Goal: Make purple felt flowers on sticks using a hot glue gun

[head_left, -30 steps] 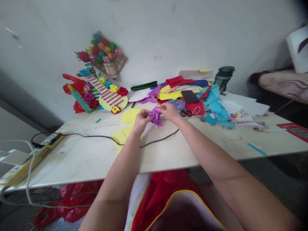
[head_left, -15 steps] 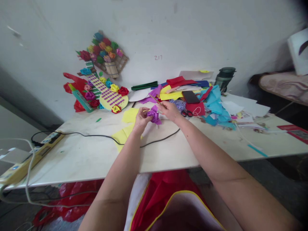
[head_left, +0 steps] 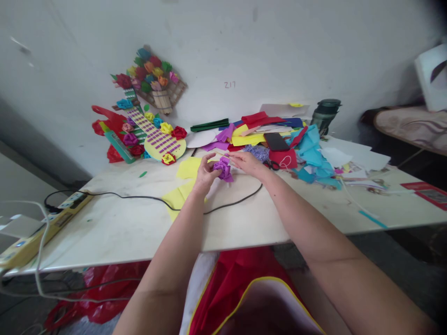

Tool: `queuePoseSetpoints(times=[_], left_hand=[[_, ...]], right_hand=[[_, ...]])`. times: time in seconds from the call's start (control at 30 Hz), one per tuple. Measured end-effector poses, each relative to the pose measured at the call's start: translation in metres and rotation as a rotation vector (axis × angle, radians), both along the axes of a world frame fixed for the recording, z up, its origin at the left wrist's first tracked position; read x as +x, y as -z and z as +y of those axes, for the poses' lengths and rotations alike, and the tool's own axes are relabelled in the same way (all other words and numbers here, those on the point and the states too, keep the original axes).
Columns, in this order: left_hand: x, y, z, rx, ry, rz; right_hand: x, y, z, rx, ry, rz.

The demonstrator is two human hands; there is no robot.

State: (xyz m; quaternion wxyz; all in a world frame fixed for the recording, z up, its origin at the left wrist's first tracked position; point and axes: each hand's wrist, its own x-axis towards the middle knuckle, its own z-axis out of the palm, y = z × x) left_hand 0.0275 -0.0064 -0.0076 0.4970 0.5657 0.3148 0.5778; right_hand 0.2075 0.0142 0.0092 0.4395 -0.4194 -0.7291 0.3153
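My left hand (head_left: 206, 174) pinches the left side of a purple paper flower (head_left: 223, 170) just above the table. My right hand (head_left: 247, 164) is closed on a thin wooden stick (head_left: 220, 154), which points left over the flower's top edge. Whether the stick touches the petals I cannot tell. Beneath and left of my left hand lie yellow paper sheets (head_left: 179, 191). A pair of scissors (head_left: 273, 165) lies partly hidden behind my right wrist.
A black cable (head_left: 230, 204) runs across the table to a power strip (head_left: 66, 209). At the left stand a glue bottle (head_left: 118, 145) and a flower-decorated guitar shape (head_left: 165, 143). Coloured paper (head_left: 256, 138), a phone (head_left: 276, 141) and a dark bottle (head_left: 325, 116) sit at the back.
The stick has swung from a steep slant to nearly level, and its tip is lower, over the flower. My right hand has dipped slightly; my left hand keeps its hold.
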Motion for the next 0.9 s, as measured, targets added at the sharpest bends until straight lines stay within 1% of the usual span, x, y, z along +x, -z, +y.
queuePoseSetpoints(times=[0.1, 0.23, 0.33, 0.43, 0.63, 0.9], left_hand=[[-0.0011, 0.0003, 0.0001, -0.046, 0.031, -0.025], [-0.0024, -0.0024, -0.0004, -0.147, -0.006, -0.078], [-0.0034, -0.0032, 0.0007, -0.181, -0.015, -0.056], [-0.0047, -0.0016, 0.0024, -0.202, -0.004, -0.024], [-0.0077, 0.0011, 0.0037, -0.225, 0.025, -0.009], [-0.0073, -0.0016, 0.0021, -0.236, 0.024, -0.007]], right_hand=[[0.0016, 0.0006, 0.0004, 0.012, -0.004, 0.014], [0.0029, -0.0010, -0.0038, 0.037, -0.082, -0.012], [0.0015, 0.0015, -0.0039, 0.021, -0.143, -0.038], [-0.0013, 0.0056, -0.0014, -0.013, -0.171, -0.052], [-0.0040, 0.0050, -0.0031, 0.051, -0.173, -0.088], [-0.0021, 0.0043, -0.0031, 0.170, -0.157, -0.230]])
